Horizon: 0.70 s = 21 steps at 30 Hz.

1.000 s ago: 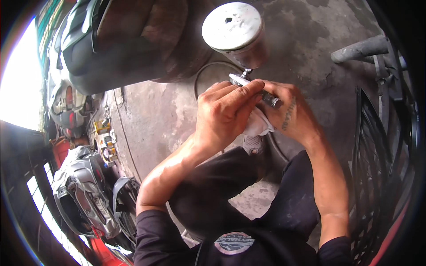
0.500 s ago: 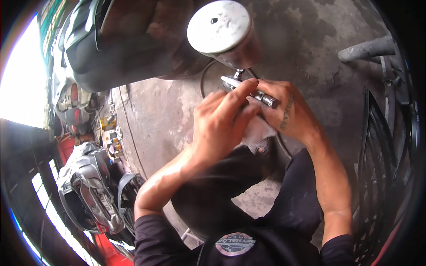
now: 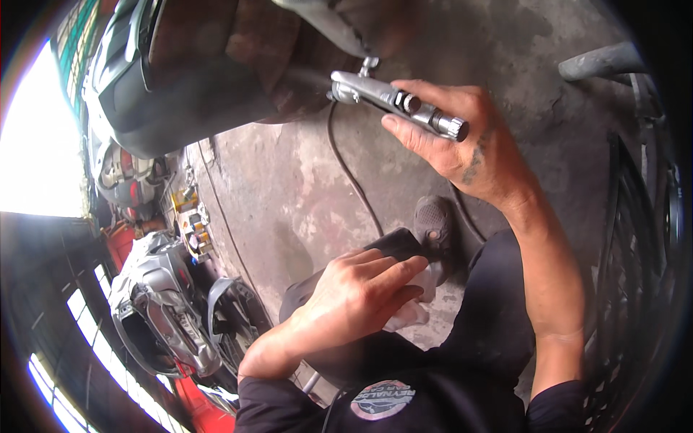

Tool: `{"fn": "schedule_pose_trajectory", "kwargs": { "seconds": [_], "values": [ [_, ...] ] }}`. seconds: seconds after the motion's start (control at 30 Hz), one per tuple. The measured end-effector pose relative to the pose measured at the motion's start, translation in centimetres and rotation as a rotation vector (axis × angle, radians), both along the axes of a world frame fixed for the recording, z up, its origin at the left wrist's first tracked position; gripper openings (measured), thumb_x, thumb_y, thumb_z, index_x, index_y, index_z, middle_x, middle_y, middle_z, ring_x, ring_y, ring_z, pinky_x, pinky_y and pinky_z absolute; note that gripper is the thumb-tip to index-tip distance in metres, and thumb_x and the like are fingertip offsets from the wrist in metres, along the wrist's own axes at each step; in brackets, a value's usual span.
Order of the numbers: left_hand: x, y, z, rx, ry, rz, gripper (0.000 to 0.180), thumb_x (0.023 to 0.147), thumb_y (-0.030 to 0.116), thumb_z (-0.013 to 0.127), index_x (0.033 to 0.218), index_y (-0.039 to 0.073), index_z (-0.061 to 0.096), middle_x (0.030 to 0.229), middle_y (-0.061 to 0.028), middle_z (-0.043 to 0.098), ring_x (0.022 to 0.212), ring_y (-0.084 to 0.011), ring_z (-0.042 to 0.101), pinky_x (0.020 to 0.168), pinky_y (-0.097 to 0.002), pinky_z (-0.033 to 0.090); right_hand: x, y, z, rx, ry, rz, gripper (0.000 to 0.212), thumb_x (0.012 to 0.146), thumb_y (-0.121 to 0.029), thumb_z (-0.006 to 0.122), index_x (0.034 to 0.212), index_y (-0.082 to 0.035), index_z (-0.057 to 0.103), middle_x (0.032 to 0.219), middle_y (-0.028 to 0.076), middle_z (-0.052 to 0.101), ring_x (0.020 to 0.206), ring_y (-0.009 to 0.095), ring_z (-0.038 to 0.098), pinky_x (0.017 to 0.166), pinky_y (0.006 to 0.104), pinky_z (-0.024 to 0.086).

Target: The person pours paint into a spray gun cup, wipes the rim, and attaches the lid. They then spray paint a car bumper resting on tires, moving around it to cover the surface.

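My right hand (image 3: 469,144) is wrapped round a silver spray gun (image 3: 382,94), its thumb and fingers on either side of the body. The nozzle points left, toward a dark bumper-like panel (image 3: 195,108), and a faint pale mist shows in front of it. Above the gun sits its paint cup (image 3: 325,25), cut off by the top edge. Over my left thigh, my left hand (image 3: 354,292) is closed with its fingers curled. A crumpled white cloth (image 3: 411,315) hangs beneath that hand; its grip is partly hidden.
A thin hose (image 3: 350,169) runs down across the concrete floor. At left stand grey bumper parts (image 3: 162,310) and small yellow items (image 3: 184,200). A grey pipe-like bar (image 3: 599,61) and black slatted parts (image 3: 628,209) flank the right side. My shoe (image 3: 435,224) rests below the gun.
My left hand has left the gun and dropped toward my thigh with the white cloth. The right hand has tilted the gun and shifted it up; the cup has moved up, partly out of view.
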<state>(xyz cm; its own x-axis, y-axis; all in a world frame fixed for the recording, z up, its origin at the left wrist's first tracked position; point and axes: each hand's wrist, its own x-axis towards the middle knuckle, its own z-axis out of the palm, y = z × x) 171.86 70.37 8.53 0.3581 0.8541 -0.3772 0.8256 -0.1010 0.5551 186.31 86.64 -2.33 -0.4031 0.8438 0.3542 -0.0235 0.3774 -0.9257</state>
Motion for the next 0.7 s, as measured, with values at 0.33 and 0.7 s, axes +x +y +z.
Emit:
{"fn": "schedule_pose_trajectory", "kwargs": {
  "seconds": [0.33,0.7],
  "values": [
    [0.4,0.4,-0.1,-0.156,0.036,-0.099,0.046,0.084,0.019,0.082,0.125,0.006,0.065,0.078,-0.0071,0.064,0.074,-0.0291,0.067,0.071,-0.0424,0.055,0.1,-0.6,-2.1,-0.186,-0.02,0.157,0.033,0.092,-0.017,0.08,0.117,0.003,0.073,0.08,0.015,0.072,0.068,0.019,0.068,0.064,0.0331,0.052],
    [0.4,0.2,-0.4,-0.174,0.064,-0.138,0.045,0.085,0.02,0.081,0.125,0.005,0.065,0.08,-0.0079,0.064,0.076,-0.0296,0.067,0.071,-0.0429,0.055,-0.3,0.4,-0.3,0.048,0.133,-0.03,0.027,0.09,-0.016,0.08,0.111,0.001,0.074,0.091,0.019,0.076,0.078,0.034,0.075,0.071,0.0373,0.06]
  ]
}}
